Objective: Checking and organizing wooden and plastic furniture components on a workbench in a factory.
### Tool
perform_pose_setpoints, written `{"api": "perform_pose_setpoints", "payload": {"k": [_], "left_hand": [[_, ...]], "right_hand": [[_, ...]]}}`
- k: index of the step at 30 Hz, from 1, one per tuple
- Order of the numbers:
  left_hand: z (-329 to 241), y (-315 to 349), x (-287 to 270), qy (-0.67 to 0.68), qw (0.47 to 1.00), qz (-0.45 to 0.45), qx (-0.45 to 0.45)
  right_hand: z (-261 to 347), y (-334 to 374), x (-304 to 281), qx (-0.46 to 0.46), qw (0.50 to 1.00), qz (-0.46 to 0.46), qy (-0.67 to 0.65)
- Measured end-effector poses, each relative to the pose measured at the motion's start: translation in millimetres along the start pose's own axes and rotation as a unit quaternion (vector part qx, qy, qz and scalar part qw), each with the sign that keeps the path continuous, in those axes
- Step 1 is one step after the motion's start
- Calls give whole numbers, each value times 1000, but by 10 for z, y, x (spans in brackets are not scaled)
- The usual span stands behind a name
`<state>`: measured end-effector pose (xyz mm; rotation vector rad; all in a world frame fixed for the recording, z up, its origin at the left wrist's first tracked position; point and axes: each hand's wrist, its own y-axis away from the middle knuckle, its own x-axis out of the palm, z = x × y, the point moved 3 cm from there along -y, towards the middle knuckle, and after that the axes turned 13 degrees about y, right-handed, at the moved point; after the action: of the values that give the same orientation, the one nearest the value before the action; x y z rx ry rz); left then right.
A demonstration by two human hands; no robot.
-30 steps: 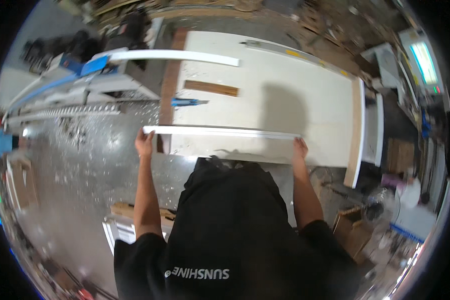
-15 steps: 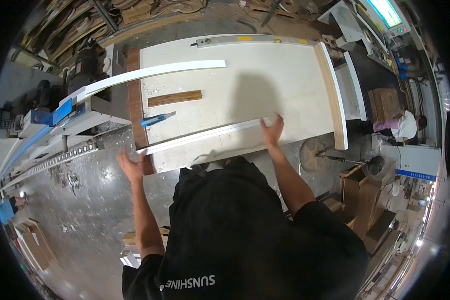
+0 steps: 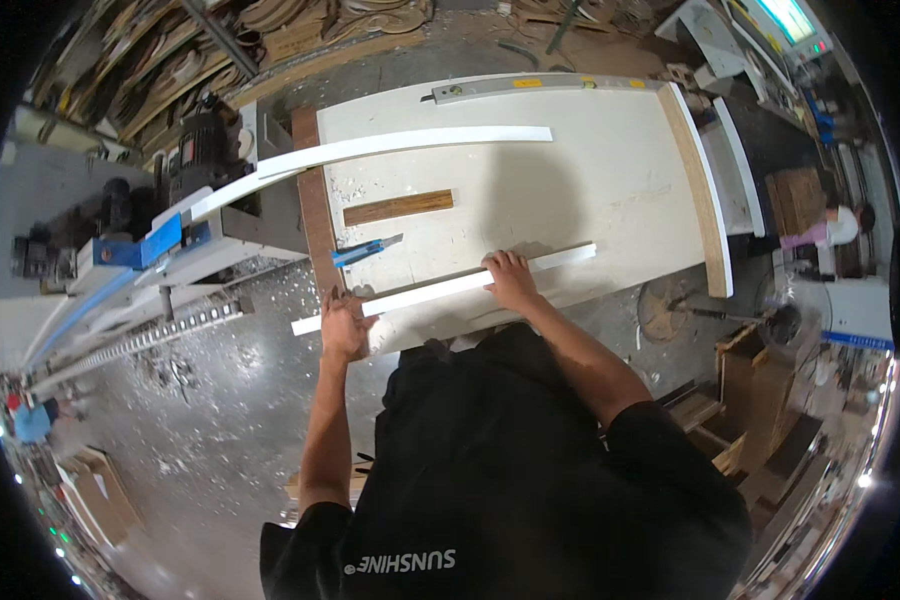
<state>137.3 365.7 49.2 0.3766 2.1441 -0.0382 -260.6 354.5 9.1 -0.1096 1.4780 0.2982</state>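
Observation:
A narrow white strip lies slantwise along the near edge of the white work table, its left end jutting past the table. My left hand is closed around it near that end. Farther along, my right hand grips the same strip with its fingers curled over the far side. Beyond my hands rest a blue utility knife, blade out, and a short brown wood-grain strip.
A long white strip reaches over the table from the machine at left. A spirit level lies along the far edge; a white-edged board lies across the right end. A fan and another person are at right.
Both hands have closed on the near strip, which now sticks out farther left. My right hand has come inward. The long strip from the machine reaches farther right. The view has shifted slightly.

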Motion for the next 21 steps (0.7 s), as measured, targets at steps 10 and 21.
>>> {"api": "perform_pose_setpoints", "payload": {"k": [10, 21], "left_hand": [[-440, -1974, -416, 52, 980, -70, 179], [-578, -4211, 162, -257, 950, 164, 72]], "right_hand": [[-7, 13, -80, 36, 996, -77, 2], [126, 8, 182, 63, 996, -68, 14]]}}
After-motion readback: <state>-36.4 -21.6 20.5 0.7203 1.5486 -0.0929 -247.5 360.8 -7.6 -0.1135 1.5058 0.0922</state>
